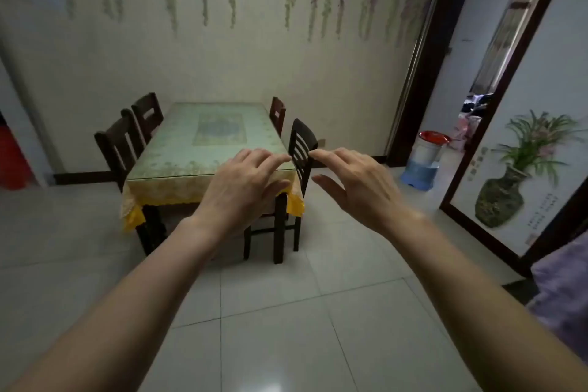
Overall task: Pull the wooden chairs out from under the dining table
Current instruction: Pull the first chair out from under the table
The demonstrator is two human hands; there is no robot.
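A dining table (pixel 178 173) with a pale green and yellow cloth stands against the far wall. Dark wooden chairs are tucked under it: two on the left, the near one (pixel 116 145) and the far one (pixel 148 113), and two on the right, the near one (pixel 302 143) and the far one (pixel 277 111). My left hand (pixel 245 183) and right hand (pixel 356 183) are stretched out in front of me, fingers apart, holding nothing. Both hover in the air short of the near right chair, touching nothing.
Grey tiled floor (pixel 270 312) lies between me and the table. A doorway (pixel 445 89) opens at the right, with a water jug (pixel 423 162) standing in it. A framed vase picture (pixel 525 175) leans on the right wall. Something red (pixel 12 159) sits at the far left.
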